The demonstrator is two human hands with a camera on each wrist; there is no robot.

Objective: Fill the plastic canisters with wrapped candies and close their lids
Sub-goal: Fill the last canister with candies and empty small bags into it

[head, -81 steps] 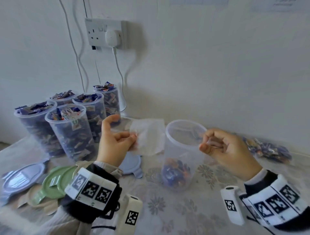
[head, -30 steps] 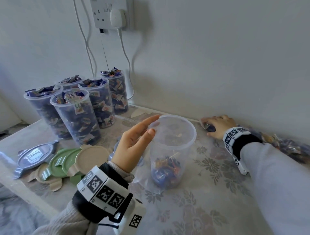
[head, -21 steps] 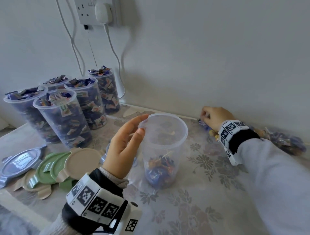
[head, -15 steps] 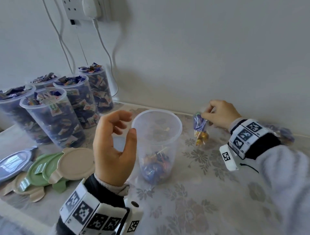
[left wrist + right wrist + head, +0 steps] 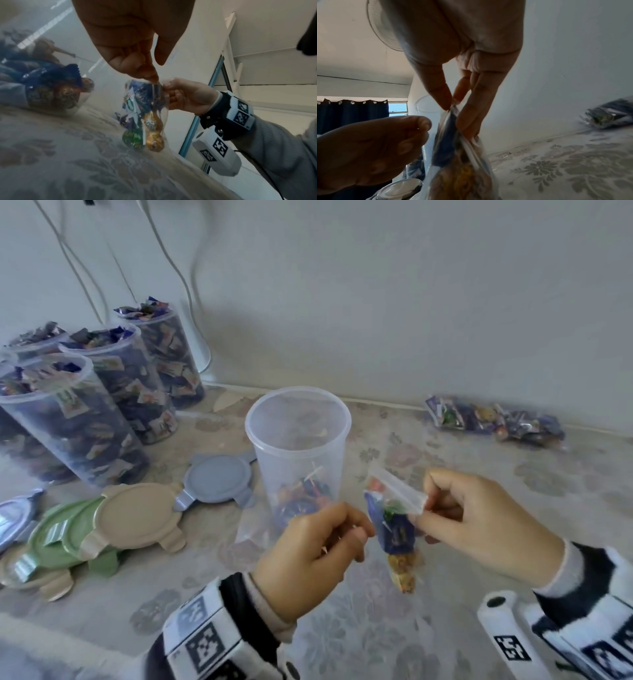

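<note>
Both hands apparently pinch candy bag (image 5: 394, 529).

I see a floral cloth (image 5: 394, 635) covering the desk, white cables (image 5: 178, 278) hanging down the wall at the back-left corner, and dark curtains (image 5: 351, 115) by a window.

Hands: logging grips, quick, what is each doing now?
Left hand: pinches the clear plastic candy bag's top edge.
Right hand: pinches the same bag's top.
</note>
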